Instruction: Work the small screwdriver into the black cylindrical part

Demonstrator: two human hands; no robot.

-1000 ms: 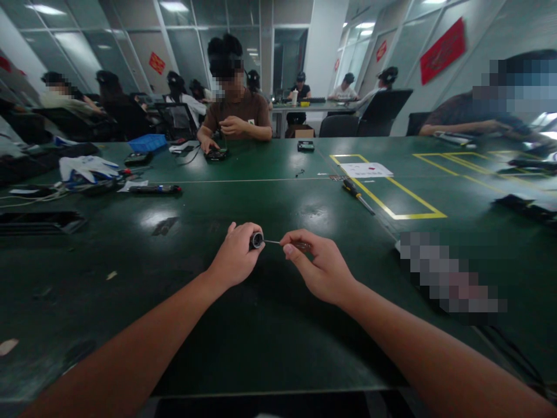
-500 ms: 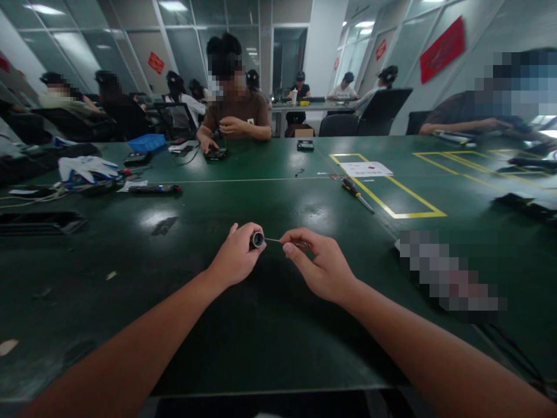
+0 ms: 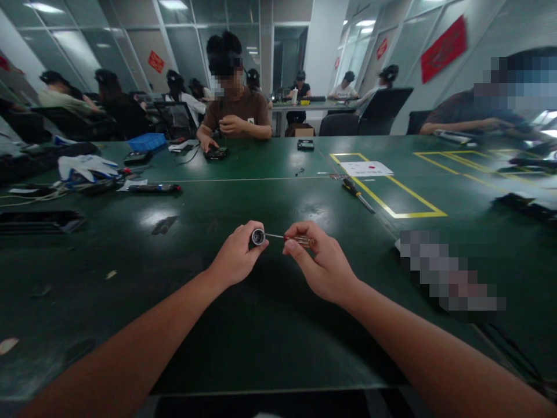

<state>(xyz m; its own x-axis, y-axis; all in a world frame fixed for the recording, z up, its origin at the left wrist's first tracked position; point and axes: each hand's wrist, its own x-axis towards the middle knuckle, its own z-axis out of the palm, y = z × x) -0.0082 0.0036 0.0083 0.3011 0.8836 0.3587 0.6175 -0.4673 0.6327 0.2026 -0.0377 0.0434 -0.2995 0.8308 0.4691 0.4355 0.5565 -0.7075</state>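
My left hand (image 3: 238, 255) is wrapped round a dark cylindrical part (image 3: 257, 237), whose round, ringed end faces me; the rest of it is hidden in the palm. Between thumb and fingers, my right hand (image 3: 322, 260) grips a small screwdriver (image 3: 300, 239) with a reddish see-through handle. Its thin metal shaft points left and meets the side of the cylindrical part near my left fingertips. Whether the tip sits in a screw there is too small to make out. Both hands are above the green table (image 3: 270, 348).
A yellow-and-black screwdriver (image 3: 357, 194) lies beyond my right hand, near a white sheet (image 3: 366, 168) and yellow tape outlines. A blurred-out object (image 3: 448, 276) rests at the right. White gloves (image 3: 89, 169) and a pen-like tool (image 3: 154, 188) are at left. A co-worker (image 3: 237, 113) sits opposite.
My right fingers have shifted and opened slightly on the screwdriver, so more of its handle shows. The left hand has barely moved, still holding the cylindrical part.
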